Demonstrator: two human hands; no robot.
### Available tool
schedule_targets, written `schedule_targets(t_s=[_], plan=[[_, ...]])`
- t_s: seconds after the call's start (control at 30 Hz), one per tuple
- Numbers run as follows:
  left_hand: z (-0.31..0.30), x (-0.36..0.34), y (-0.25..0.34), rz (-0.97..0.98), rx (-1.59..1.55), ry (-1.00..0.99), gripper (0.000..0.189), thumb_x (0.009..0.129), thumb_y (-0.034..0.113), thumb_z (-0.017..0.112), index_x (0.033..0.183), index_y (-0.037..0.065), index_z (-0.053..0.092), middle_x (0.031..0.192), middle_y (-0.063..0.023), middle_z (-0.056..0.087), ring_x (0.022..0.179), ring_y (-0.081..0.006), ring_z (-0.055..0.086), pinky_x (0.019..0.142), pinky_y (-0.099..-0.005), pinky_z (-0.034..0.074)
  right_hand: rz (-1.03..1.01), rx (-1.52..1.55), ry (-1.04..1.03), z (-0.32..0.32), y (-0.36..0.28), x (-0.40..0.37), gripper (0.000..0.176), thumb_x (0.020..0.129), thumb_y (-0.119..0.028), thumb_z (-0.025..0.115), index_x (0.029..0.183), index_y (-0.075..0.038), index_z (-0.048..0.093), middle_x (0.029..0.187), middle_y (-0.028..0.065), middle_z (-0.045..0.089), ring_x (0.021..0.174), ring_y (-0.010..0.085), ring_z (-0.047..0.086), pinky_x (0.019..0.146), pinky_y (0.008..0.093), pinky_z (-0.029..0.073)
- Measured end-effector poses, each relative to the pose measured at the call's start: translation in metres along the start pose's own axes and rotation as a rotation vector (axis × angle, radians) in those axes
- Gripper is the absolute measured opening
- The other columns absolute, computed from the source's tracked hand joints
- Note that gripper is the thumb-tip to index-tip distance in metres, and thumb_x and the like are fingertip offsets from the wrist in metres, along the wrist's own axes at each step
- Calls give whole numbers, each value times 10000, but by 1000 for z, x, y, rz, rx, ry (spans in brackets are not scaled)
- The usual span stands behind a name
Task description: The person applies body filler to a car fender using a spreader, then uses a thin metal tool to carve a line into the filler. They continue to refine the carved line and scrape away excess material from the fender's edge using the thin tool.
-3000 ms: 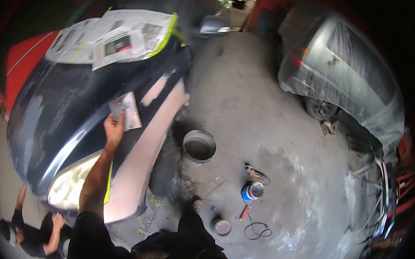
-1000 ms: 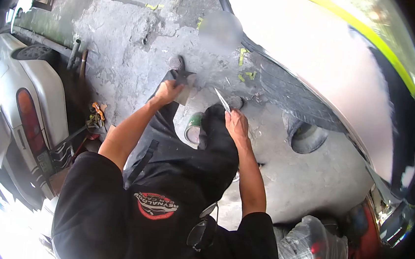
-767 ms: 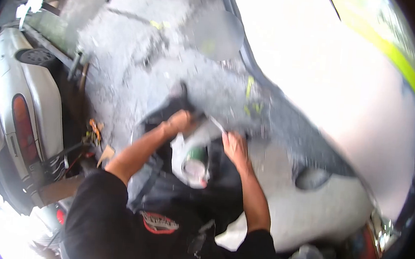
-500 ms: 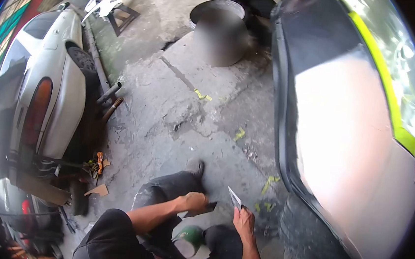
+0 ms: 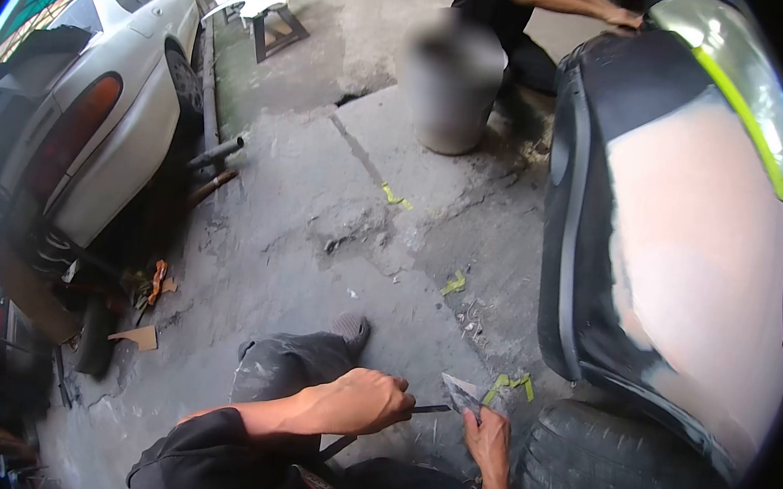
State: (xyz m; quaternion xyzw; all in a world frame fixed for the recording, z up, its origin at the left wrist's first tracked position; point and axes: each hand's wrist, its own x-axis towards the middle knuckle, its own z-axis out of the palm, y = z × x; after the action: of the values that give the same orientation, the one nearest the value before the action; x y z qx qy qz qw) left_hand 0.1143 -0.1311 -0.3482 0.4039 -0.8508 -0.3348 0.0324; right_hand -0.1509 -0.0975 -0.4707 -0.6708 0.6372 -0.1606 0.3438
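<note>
Steel spreader, small and flat, sits pinched in the fingers of the right hand at the lower middle of the frame, just left of a tyre. The left hand is a closed fist around a thin dark stick whose tip reaches the spreader's lower edge; the two hands are near each other but apart. Both hover above the grey concrete floor, close to yellow tape scraps and the person's shoe. On the right a dark car carries a pale pink patch edged by yellow tape. A white car stands at upper left. Another person crouches at the top behind a blurred drum.
</note>
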Motion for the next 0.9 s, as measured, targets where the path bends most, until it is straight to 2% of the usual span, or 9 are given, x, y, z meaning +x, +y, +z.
schedule_targets(t_s=[0.23, 0.37, 0.4, 0.47, 0.57, 0.6, 0.67, 0.7, 0.9], plan=[[11, -13, 27, 58, 36, -60, 140, 877, 164, 578, 899, 39, 637, 869, -148, 627, 817, -366, 644, 673, -445, 507, -25, -100, -29, -4, 18, -43, 267, 806, -205, 692, 776, 41, 592, 767, 274, 595, 783, 486, 583, 668, 495, 465], [6, -7, 50, 303, -112, -234, 236, 920, 225, 577, 908, 3, 658, 785, -200, 642, 720, -377, 624, 651, -448, 487, -66, -242, -97, -3, 25, -64, 264, 801, -218, 694, 901, 19, 634, 860, 253, 651, 867, 473, 610, 771, 482, 506], [1, -3, 67, 375, -74, -272, 270, 916, 250, 592, 877, -8, 662, 757, -209, 639, 686, -381, 617, 633, -453, 483, -200, -69, 154, 31, 85, -67, 271, 792, -262, 709, 858, -3, 660, 968, 241, 669, 974, 437, 609, 831, 517, 478], [-12, 16, 108, 615, 8, -256, 349, 874, 302, 649, 782, -34, 673, 686, -223, 628, 632, -382, 619, 585, -469, 475, -411, -278, 348, 54, 129, -49, 291, 790, -258, 689, 884, 14, 650, 918, 268, 657, 911, 462, 611, 804, 501, 492], [-50, 36, 217, 877, 465, -224, 438, 891, 412, 597, 778, 7, 722, 727, -179, 683, 741, -335, 672, 697, -446, 545, -251, -376, 99, 37, 85, -50, 290, 784, -245, 678, 794, 41, 636, 843, 294, 636, 844, 480, 610, 763, 509, 490], [-59, 42, 257, 899, 561, -371, 484, 913, 443, 556, 764, 17, 731, 717, -156, 688, 808, -317, 681, 763, -428, 547, -157, -312, 10, 15, 36, -60, 319, 789, -248, 676, 696, 51, 613, 793, 306, 614, 824, 483, 604, 750, 526, 478], [-69, 35, 303, 1016, 631, -296, 466, 915, 424, 557, 778, 11, 726, 726, -164, 685, 805, -320, 679, 758, -431, 545, -198, -419, -10, 11, 30, -67, 305, 796, -231, 678, 936, 35, 628, 892, 275, 653, 778, 482, 614, 720, 514, 493], [-71, 30, 320, 1063, 649, -237, 457, 916, 414, 557, 785, 9, 724, 730, -168, 684, 803, -322, 679, 756, -432, 544, -253, -452, 28, 9, 27, -73, 341, 811, -232, 679, 1030, 23, 619, 927, 263, 665, 747, 475, 621, 707, 511, 501], [-80, -9, 337, 1230, 578, 16, 405, 922, 358, 558, 828, -7, 708, 757, -190, 676, 793, -332, 675, 742, -440, 538, -142, -446, 57, 4, 2, -95, 319, 826, -258, 678, 957, 24, 606, 852, 235, 643, 717, 421, 621, 679, 481, 496]])
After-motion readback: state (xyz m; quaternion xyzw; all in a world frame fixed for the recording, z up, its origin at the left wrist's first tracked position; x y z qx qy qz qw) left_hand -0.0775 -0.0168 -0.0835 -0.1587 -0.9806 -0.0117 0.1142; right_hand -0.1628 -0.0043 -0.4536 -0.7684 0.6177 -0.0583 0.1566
